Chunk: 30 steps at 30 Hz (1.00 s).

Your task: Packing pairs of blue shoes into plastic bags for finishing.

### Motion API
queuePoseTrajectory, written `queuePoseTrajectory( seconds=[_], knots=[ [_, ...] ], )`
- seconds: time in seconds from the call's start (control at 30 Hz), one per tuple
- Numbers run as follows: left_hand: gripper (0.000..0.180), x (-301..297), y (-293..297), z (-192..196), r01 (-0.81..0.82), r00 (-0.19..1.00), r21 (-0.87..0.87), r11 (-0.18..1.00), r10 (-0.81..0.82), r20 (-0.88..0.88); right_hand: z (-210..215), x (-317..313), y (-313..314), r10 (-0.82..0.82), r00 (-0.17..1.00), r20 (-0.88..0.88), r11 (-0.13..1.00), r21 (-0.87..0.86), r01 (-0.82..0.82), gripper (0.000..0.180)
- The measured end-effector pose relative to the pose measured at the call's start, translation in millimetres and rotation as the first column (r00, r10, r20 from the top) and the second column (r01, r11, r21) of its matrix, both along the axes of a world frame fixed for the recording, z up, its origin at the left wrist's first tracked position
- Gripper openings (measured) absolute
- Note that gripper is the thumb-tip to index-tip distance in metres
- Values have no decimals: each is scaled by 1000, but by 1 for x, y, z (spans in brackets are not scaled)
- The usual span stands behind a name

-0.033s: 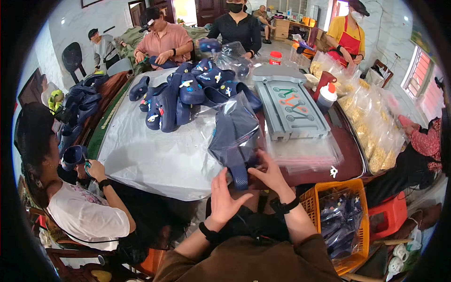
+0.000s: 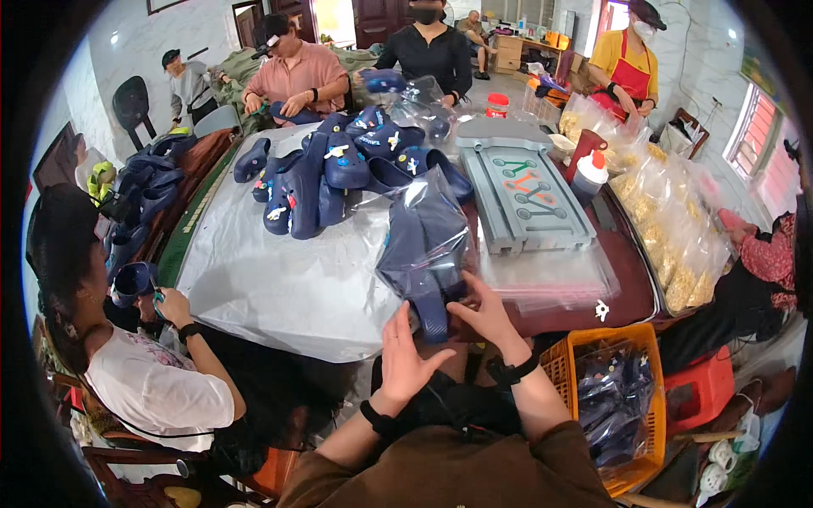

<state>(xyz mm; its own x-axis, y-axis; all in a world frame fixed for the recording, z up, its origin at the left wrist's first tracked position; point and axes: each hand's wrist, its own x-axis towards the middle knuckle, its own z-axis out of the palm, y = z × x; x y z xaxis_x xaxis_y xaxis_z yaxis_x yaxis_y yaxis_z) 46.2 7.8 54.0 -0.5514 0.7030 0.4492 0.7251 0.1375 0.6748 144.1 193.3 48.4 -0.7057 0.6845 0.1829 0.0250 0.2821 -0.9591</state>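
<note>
A pair of navy foam clogs (image 2: 428, 241) lies in a clear plastic bag (image 2: 434, 190) at the table's near edge. One strap-like end of a clog (image 2: 434, 322) points toward me at the bag's near side. Beside that end, my left hand (image 2: 408, 357) is open, its fingers stretched out and its palm facing inward. My right hand (image 2: 489, 317) sits at the bag's right side with thumb and fingers apart, fingertips at or against the plastic. Beyond the bag is a heap of loose navy clogs (image 2: 326, 173) with colourful charms.
Right of the bag, a grey folding stool (image 2: 529, 186) lies over flat clear bags (image 2: 559, 284). An orange crate (image 2: 614, 334) of bagged clogs stands by my right elbow. A squeeze bottle (image 2: 590, 176) and bags of yellowish pieces (image 2: 677, 216) are farther right. Co-workers sit around the table.
</note>
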Motion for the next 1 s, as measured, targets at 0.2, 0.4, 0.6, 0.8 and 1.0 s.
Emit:
queuePoseTrajectory(
  seconds=[0.2, 0.4, 0.6, 0.8, 1.0],
  knots=[
    [128, -8, 3, -6, -187, 982, -39, 982, 187, 8, -27, 4, 4, -33, 997, 67, 998, 63, 29, 42],
    [152, -53, 1, -24, -156, 988, 87, 984, 156, 1, 2, 29, -33, -89, 990, 109, 995, 51, 84, 41],
    [138, -93, 4, -48, 38, 928, 193, 981, -106, 358, 47, 34, -64, -184, 982, 51, 701, 707, 95, 71],
    [69, -111, 4, -56, 24, 817, 137, 990, -99, 568, 61, 0, -67, 40, 983, 178, 573, 802, -168, 91],
    [49, -105, 12, -48, 0, 961, 45, 999, -12, 277, 42, -28, -60, -74, 934, 349, 464, 841, -278, 98]
  ],
)
